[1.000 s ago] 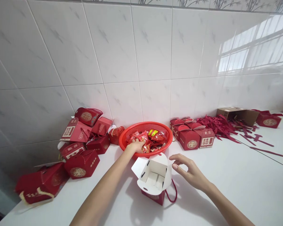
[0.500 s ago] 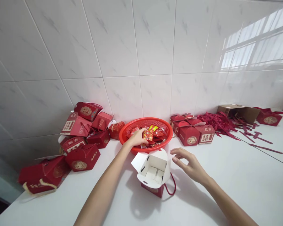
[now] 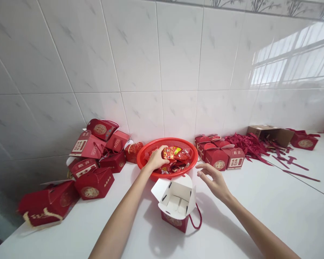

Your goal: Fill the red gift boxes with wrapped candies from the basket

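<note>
**Red packet (image 3: pixel 168 153) gripped in the left hand (image 3: pixel 156 160) at the red basket (image 3: pixel 195 158)**

The hands are held well apart. The red packet is clasped between the thumb and fingers of the left hand, which is reached in over the near left side of the red basket. More wrapped packets (image 3: pixel 175 167) are heaped beneath it. The right hand (image 3: pixel 215 181) is held raised, with fingers loosely curled and parted, just beside the far right flaps of the open box (image 3: pixel 175 221); it is clasped around nothing.

The open box is set upright on the white counter (image 3: pixel 293 208), at the near side of the basket. Its flaps are spread and its white interior is exposed; a dark red cord handle (image 3: pixel 200 219) is looped out at its right.

To the left, red boxes (image 3: pixel 94 184) are piled against the tiled wall (image 3: pixel 140 54). To the right of the basket, closed boxes (image 3: pixel 216 160) are grouped closely, with dark red ribbons (image 3: pixel 244 144) heaped beyond them. At the far right, a brown carton (image 3: pixel 282 136) is laid on its side.
</note>
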`<state>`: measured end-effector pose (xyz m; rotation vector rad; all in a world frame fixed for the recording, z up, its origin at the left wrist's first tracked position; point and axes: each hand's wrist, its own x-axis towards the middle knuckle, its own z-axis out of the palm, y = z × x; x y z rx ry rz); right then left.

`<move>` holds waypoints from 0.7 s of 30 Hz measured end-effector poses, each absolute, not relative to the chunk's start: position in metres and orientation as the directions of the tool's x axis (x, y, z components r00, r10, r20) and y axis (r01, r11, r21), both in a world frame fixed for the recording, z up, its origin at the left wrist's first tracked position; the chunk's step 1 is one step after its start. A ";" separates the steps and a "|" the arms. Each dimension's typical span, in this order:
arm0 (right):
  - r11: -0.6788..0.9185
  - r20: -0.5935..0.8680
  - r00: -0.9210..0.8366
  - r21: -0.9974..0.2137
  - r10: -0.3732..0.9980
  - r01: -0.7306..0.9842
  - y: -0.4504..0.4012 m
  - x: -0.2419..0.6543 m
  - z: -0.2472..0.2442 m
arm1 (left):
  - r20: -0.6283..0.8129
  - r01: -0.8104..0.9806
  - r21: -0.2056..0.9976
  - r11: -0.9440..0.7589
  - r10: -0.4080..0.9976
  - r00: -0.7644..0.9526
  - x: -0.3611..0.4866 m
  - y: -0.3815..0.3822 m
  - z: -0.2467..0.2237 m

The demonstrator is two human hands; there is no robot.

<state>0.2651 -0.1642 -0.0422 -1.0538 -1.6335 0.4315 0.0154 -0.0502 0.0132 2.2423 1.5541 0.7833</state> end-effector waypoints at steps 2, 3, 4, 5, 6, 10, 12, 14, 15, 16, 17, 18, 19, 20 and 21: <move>0.573 0.632 -0.044 -0.669 0.774 0.472 -0.141 0.258 -0.023 | 0.266 0.769 0.528 -0.360 0.930 0.253 0.015 -0.049 0.012; 0.572 0.628 -0.092 -0.627 0.773 0.529 -0.127 0.253 -0.012 | 0.266 0.774 0.524 -0.356 0.931 0.248 0.015 -0.048 0.012; 0.545 0.587 -0.158 -0.571 0.794 0.614 -0.113 0.247 -0.001 | 0.266 0.779 0.519 -0.353 0.932 0.246 0.014 -0.047 0.011; 0.486 0.490 -0.232 -0.491 0.840 0.723 -0.098 0.240 0.009 | 0.265 0.784 0.512 -0.351 0.933 0.245 0.014 -0.047 0.010; 0.415 0.354 -0.284 -0.381 0.891 0.826 -0.084 0.232 0.017 | 0.264 0.789 0.506 -0.350 0.933 0.245 0.013 -0.046 0.009; 0.333 0.172 -0.293 -0.299 0.940 0.894 -0.042 0.205 0.024 | 0.251 0.803 0.487 -0.342 0.936 0.247 0.011 -0.047 0.006; 0.297 0.142 -0.265 -0.309 0.954 0.903 -0.031 0.200 0.018 | 0.238 0.804 0.482 -0.348 0.935 0.263 0.011 -0.047 0.006; 0.266 0.149 -0.227 -0.359 0.962 0.894 -0.025 0.201 0.012 | 0.221 0.797 0.479 -0.366 0.930 0.294 0.011 -0.046 0.006; 0.254 0.163 -0.204 -0.400 0.965 0.880 -0.022 0.204 0.010 | 0.211 0.792 0.480 -0.378 0.926 0.314 0.011 -0.045 0.006; 0.244 0.182 -0.179 -0.452 0.967 0.858 -0.020 0.207 0.008 | 0.199 0.783 0.483 -0.391 0.920 0.336 0.012 -0.044 0.005; 0.238 0.201 -0.154 -0.512 0.967 0.825 -0.019 0.211 0.008 | 0.183 0.773 0.490 -0.402 0.915 0.359 0.013 -0.043 0.005; 0.236 0.218 -0.131 -0.575 0.967 0.783 -0.018 0.214 0.007 | 0.164 0.761 0.501 -0.412 0.909 0.384 0.013 -0.042 0.004; 0.238 0.229 -0.114 -0.637 0.967 0.733 -0.017 0.217 0.007 | 0.145 0.746 0.516 -0.421 0.901 0.409 0.014 -0.041 0.003; 0.243 0.234 -0.106 -0.694 0.966 0.678 -0.017 0.219 0.007 | 0.131 0.729 0.534 -0.429 0.893 0.430 0.015 -0.040 0.002; 0.250 0.236 -0.107 -0.742 0.966 0.622 -0.017 0.221 0.007 | 0.126 0.709 0.555 -0.435 0.886 0.446 0.015 -0.040 0.001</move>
